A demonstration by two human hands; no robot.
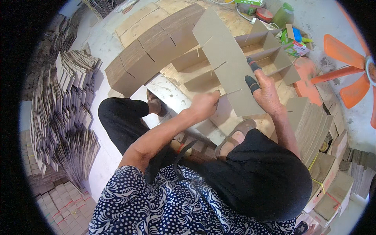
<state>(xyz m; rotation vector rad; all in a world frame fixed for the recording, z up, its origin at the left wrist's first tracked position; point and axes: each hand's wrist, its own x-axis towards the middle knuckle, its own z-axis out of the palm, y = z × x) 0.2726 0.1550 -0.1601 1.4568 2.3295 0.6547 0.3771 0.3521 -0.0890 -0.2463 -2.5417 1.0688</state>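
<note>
A long slotted cardboard sheet stands tilted before me, its slots meeting shorter cardboard cross pieces on its left side. At the sheet's lower left edge my left hand is closed, fingertips pinched on a cross piece by the lowest slot; most of that piece is hidden. My right hand grips the sheet's right edge, with dark covers on thumb and forefinger. Beyond it, more upright cardboard dividers form open compartments on the work surface.
A curved row of stacked cardboard pieces lies at the far left of the work surface. Bundled cardboard stands by my right knee. Large piles of cardboard fill the left. An orange fan is at right, near a small open box.
</note>
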